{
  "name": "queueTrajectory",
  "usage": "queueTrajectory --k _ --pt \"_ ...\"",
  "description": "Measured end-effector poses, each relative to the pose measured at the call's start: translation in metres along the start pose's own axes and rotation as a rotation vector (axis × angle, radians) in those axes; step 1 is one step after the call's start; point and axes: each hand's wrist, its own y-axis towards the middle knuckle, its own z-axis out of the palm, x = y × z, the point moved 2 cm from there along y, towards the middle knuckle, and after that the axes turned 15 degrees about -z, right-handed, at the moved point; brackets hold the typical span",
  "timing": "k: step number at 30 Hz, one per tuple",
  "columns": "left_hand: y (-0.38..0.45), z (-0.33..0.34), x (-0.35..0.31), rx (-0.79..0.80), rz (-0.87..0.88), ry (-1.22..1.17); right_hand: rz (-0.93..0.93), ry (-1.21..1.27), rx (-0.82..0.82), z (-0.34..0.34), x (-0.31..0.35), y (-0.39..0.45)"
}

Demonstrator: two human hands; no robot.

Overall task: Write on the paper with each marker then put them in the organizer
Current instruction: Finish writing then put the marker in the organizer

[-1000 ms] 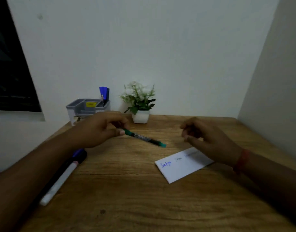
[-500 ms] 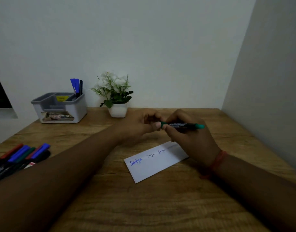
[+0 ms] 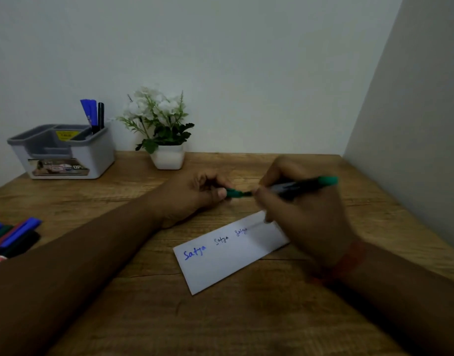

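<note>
While both hands hover above wooden desk (image 3: 143, 317), right hand (image 3: 305, 214) grips green marker (image 3: 297, 186) barrel, left hand (image 3: 195, 196) pinches its cap (image 3: 233, 193). Paper (image 3: 228, 255) lies just beneath, three scribbles on it. Organizer (image 3: 66, 152) far left by wall, blue and black markers (image 3: 92, 114) standing inside. Spare markers (image 3: 12, 237) at left edge. Potted plant (image 3: 164, 134) beside organizer.

A wooden desk (image 3: 143, 317) fills the lower frame, set into a wall corner. A paper (image 3: 231, 255) lies at an angle near the centre. An organizer (image 3: 92, 155) stands at the upper left, a potted plant (image 3: 167, 156) just right of it. Loose markers (image 3: 12, 237) lie at the left edge.
</note>
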Motion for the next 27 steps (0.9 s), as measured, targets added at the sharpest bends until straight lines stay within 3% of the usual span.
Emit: queueTrajectory --k 4,9,17,22,27 --pt "-0.001 0.001 -0.001 -0.084 -0.037 0.191 -0.042 -0.010 -0.165 -0.024 0.011 0.011" --pt "-0.004 0.014 -0.008 -0.198 -0.018 0.416 0.162 -0.020 -0.072 -0.013 -0.010 0.002" --pt "-0.011 0.016 -0.012 -0.357 -0.017 0.535 0.416 0.167 -0.086 -0.011 -0.025 0.002" --pt "-0.012 0.020 -0.014 -0.441 0.009 0.695 0.499 0.153 0.066 -0.015 -0.022 0.009" --pt "-0.015 0.029 -0.013 -0.367 -0.041 0.866 0.593 0.330 0.181 -0.017 -0.011 0.016"
